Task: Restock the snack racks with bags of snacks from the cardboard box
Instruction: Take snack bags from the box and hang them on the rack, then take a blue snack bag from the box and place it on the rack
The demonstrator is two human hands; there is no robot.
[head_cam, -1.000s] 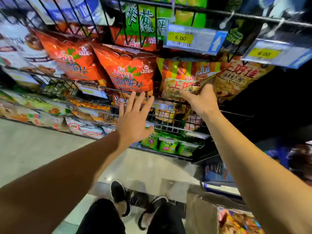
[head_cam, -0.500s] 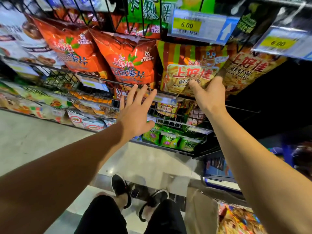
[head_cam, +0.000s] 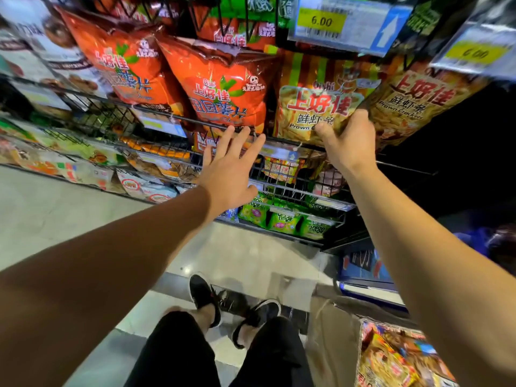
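While left hand [head_cam: 227, 174] hovers (fingers spread), right hand [head_cam: 349, 141] grips prawn-cracker bag [head_cam: 315, 104]

Two orange-red potato chip bags [head_cam: 223, 88] carried white lettering and green leaves. The prawn cracker bag [head_cam: 318, 99] had red, orange and green stripes above yellow sticks and red characters. Small bright green snack bags [head_cam: 282, 220] sat in a black wire rack [head_cam: 293, 188]. The price tag [head_cam: 321, 22] was yellow on white, beside a blue arrow panel. The shoes [head_cam: 202, 294] were black, the floor [head_cam: 55, 213] pale grey, and the cardboard box [head_cam: 332, 344] brown.
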